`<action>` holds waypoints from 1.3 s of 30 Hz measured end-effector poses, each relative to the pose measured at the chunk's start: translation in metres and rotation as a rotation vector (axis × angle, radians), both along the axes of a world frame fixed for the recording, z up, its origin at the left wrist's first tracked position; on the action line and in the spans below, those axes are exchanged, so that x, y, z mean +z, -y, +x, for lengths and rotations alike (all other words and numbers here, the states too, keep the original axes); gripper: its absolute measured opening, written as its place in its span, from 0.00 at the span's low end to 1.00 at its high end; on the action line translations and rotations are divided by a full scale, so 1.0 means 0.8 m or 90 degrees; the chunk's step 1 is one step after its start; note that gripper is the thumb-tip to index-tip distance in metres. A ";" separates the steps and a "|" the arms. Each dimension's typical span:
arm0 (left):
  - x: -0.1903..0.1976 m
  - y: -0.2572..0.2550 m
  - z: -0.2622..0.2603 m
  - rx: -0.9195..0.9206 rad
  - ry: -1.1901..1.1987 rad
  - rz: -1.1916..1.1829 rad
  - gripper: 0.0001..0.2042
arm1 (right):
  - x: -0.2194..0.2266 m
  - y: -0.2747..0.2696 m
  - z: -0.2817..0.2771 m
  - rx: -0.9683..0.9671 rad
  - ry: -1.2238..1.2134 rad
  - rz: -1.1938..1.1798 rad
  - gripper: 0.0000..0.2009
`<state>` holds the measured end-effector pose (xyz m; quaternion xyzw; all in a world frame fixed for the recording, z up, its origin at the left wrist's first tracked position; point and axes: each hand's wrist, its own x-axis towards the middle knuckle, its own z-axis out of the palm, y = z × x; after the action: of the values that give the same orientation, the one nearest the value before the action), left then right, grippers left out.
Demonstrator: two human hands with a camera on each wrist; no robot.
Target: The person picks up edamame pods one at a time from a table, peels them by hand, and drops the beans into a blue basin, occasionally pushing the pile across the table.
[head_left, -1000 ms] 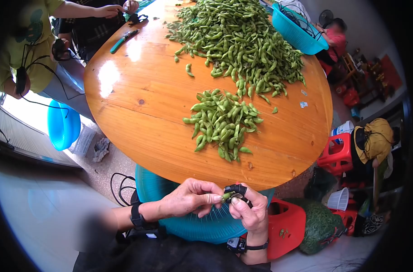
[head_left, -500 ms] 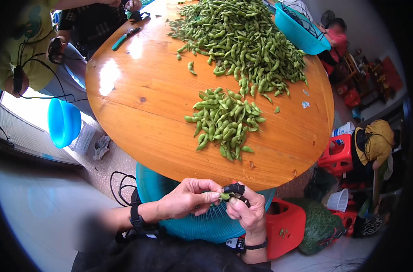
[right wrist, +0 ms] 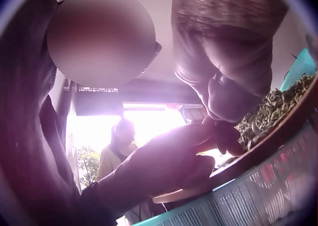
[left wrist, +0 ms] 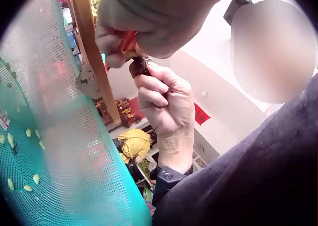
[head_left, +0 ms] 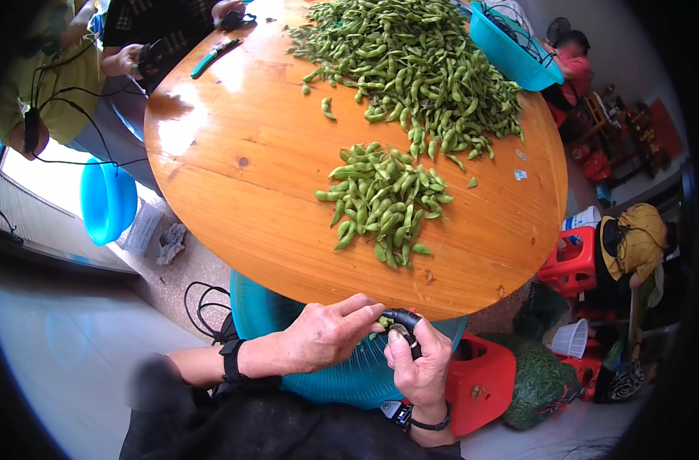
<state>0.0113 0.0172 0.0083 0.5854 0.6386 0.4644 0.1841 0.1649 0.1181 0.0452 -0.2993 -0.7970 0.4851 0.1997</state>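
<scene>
Over a teal mesh basket (head_left: 246,307), both hands meet at the table's near edge in the head view. The right hand (head_left: 422,364) grips a small black curved tool (head_left: 401,315) that has a bit of red at its end; its exact kind I cannot tell. Fingers of the left hand (head_left: 322,335) pinch a green edamame pod (head_left: 384,322) against the tool, partly hidden by those fingers. Shelled beans (left wrist: 11,139) lie scattered in the basket in the left wrist view. Beyond the hands, a small pile of pods (head_left: 388,203) rests on the wooden table (head_left: 242,199).
A large heap of pods (head_left: 411,69) covers the far side, beside a teal basin (head_left: 510,46) with cables. Black-and-teal pruning shears (head_left: 213,59) lie at the far left. A red stool (head_left: 480,383) stands on the right. Other people are around the table and room.
The left hand has shifted from a thumb-and-finger pinch on the pod to fingers reaching over it at the tool. The right hand stays nearly in place. At the far left, people's hands have moved.
</scene>
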 end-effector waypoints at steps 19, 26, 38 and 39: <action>0.007 -0.002 -0.041 -0.223 0.137 -0.017 0.13 | -0.029 -0.010 0.010 0.103 -0.125 0.287 0.11; 0.006 -0.002 -0.039 -0.209 0.090 0.009 0.13 | -0.029 -0.007 0.008 0.090 -0.112 0.200 0.09; 0.007 0.007 -0.034 -0.209 0.007 0.000 0.21 | -0.032 -0.017 0.009 0.126 -0.107 0.267 0.10; 0.008 0.007 -0.035 -0.209 0.027 0.018 0.21 | -0.032 -0.016 0.009 0.126 -0.107 0.267 0.10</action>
<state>-0.0165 0.0114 0.0147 0.6746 0.5234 0.4494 0.2628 0.1725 0.1305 0.0197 -0.1302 -0.8864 0.3494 0.2743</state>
